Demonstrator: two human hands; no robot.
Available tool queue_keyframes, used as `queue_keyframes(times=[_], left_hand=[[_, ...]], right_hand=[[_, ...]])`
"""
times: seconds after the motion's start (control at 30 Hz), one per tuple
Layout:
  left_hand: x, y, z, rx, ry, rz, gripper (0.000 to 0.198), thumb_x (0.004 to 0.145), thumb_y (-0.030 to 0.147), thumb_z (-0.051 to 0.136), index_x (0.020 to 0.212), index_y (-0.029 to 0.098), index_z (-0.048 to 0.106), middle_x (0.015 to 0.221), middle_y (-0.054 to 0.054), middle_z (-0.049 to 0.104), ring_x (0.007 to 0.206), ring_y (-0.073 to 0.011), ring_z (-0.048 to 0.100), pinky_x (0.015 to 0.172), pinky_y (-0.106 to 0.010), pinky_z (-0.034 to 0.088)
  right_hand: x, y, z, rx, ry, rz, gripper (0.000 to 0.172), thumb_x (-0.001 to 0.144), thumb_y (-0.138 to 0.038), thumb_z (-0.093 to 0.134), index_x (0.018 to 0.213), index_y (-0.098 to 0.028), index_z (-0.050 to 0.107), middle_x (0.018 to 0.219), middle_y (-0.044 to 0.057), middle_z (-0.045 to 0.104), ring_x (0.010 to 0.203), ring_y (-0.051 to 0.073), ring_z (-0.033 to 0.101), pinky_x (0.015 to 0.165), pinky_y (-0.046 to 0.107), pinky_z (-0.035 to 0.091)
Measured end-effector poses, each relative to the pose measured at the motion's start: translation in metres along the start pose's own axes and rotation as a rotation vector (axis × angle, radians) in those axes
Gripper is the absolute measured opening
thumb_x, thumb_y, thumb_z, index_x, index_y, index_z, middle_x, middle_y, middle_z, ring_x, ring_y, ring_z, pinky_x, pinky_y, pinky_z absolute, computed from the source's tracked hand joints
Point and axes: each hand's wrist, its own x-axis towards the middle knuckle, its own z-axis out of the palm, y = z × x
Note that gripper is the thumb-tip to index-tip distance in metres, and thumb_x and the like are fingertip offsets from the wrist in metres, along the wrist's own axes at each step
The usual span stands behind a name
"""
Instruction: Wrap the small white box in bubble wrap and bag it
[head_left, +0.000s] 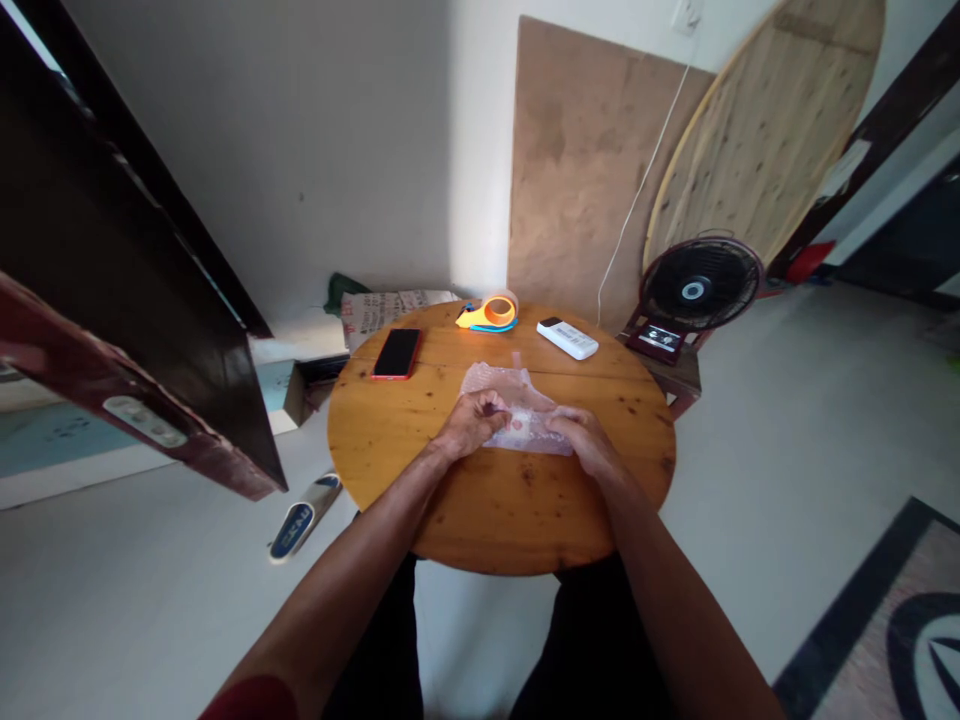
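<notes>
A sheet of clear bubble wrap (491, 378) lies on the round wooden table (517, 510), its near part folded over. Through the folded layers shows something pale with a reddish mark; I cannot make out what it is. My left hand (474, 424) pinches the wrap at the fold's left side, fingers and thumb together. At the right end, my right hand (589, 438) grips the wrap with the thumb on top. A small strip of tape sticks out from the wrap's far edge.
Along the table's far side are a phone (397, 353) with a red edge, an orange tape dispenser (480, 318) and a white device (568, 338). A fan (694, 290) stands beyond the right edge. A door (135, 300) is at left, with a slipper (304, 517) on the floor.
</notes>
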Motion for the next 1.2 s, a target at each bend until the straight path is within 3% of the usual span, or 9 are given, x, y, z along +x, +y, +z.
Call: queue_keyframes(times=[0.2,0.3,0.43,0.57,0.67,0.73,0.87,1.0,1.2], left_hand=[[0.001,-0.004,0.001,0.001,0.01,-0.01,0.024,0.07,0.034,0.066,0.065,0.014,0.054,0.063,0.002,0.055,0.053,-0.0057,0.042,0.048,-0.018,0.032],[0.001,-0.002,0.002,-0.011,0.025,-0.042,0.026,0.068,0.035,0.068,0.064,0.015,0.053,0.06,0.003,0.055,0.051,-0.0051,0.042,0.048,-0.018,0.032],[0.001,0.0,0.004,-0.048,0.017,-0.079,0.027,0.067,0.036,0.069,0.065,0.015,0.053,0.06,0.002,0.059,0.048,-0.004,0.04,0.045,-0.017,0.03],[0.002,0.0,0.004,-0.076,0.018,-0.095,0.031,0.065,0.039,0.071,0.064,0.015,0.051,0.058,0.003,0.06,0.045,-0.0036,0.039,0.043,-0.017,0.028],[0.003,-0.001,0.004,-0.067,0.02,-0.085,0.03,0.065,0.039,0.07,0.064,0.015,0.052,0.056,0.004,0.057,0.046,-0.0035,0.037,0.043,-0.017,0.027],[0.004,-0.001,0.003,-0.055,0.02,-0.063,0.029,0.065,0.038,0.07,0.063,0.015,0.053,0.055,0.004,0.055,0.048,-0.0041,0.039,0.046,-0.017,0.029],[0.005,-0.001,0.004,-0.04,0.034,-0.033,0.028,0.064,0.037,0.071,0.064,0.015,0.054,0.06,0.004,0.054,0.053,-0.0058,0.042,0.051,-0.019,0.033],[0.004,-0.003,-0.001,0.031,0.04,-0.038,0.025,0.066,0.036,0.069,0.068,0.015,0.056,0.062,0.003,0.053,0.056,-0.0072,0.044,0.054,-0.02,0.035],[-0.001,-0.003,-0.029,0.305,0.082,-0.113,0.018,0.069,0.031,0.066,0.078,0.016,0.061,0.065,0.003,0.054,0.057,-0.0089,0.044,0.052,-0.02,0.034]], right_hand=[[0.003,0.005,0.0,-0.03,0.024,0.036,0.019,0.065,-0.036,0.064,0.066,-0.018,0.062,0.057,-0.003,0.058,0.053,0.013,0.05,0.051,0.025,0.036],[0.004,0.008,0.003,-0.108,0.071,-0.021,0.017,0.066,-0.036,0.064,0.07,-0.02,0.059,0.057,-0.003,0.057,0.053,0.013,0.049,0.049,0.025,0.037],[0.005,0.012,0.006,-0.273,0.121,-0.178,0.015,0.07,-0.033,0.061,0.081,-0.023,0.058,0.068,-0.002,0.061,0.062,0.016,0.054,0.056,0.027,0.043],[-0.001,0.008,0.009,-0.42,0.096,-0.428,0.02,0.078,-0.028,0.054,0.098,-0.024,0.057,0.101,0.005,0.063,0.09,0.023,0.059,0.077,0.034,0.048],[-0.007,-0.001,0.011,-0.584,0.075,-0.653,0.018,0.085,-0.026,0.05,0.098,-0.023,0.06,0.124,0.009,0.055,0.114,0.025,0.051,0.096,0.039,0.041],[-0.011,-0.007,0.013,-0.712,0.037,-0.721,0.02,0.089,-0.028,0.047,0.097,-0.024,0.064,0.131,0.009,0.051,0.12,0.026,0.047,0.101,0.041,0.036],[-0.013,-0.012,0.018,-0.873,-0.039,-0.735,0.024,0.093,-0.032,0.046,0.101,-0.025,0.068,0.12,0.007,0.062,0.123,0.027,0.044,0.1,0.042,0.032],[-0.013,-0.008,0.021,-0.917,-0.033,-0.729,0.027,0.093,-0.033,0.045,0.107,-0.026,0.067,0.116,0.007,0.065,0.124,0.027,0.044,0.097,0.043,0.032],[-0.012,-0.005,0.02,-0.892,-0.021,-0.777,0.029,0.094,-0.032,0.044,0.11,-0.024,0.067,0.122,0.007,0.063,0.125,0.026,0.043,0.1,0.042,0.033]])
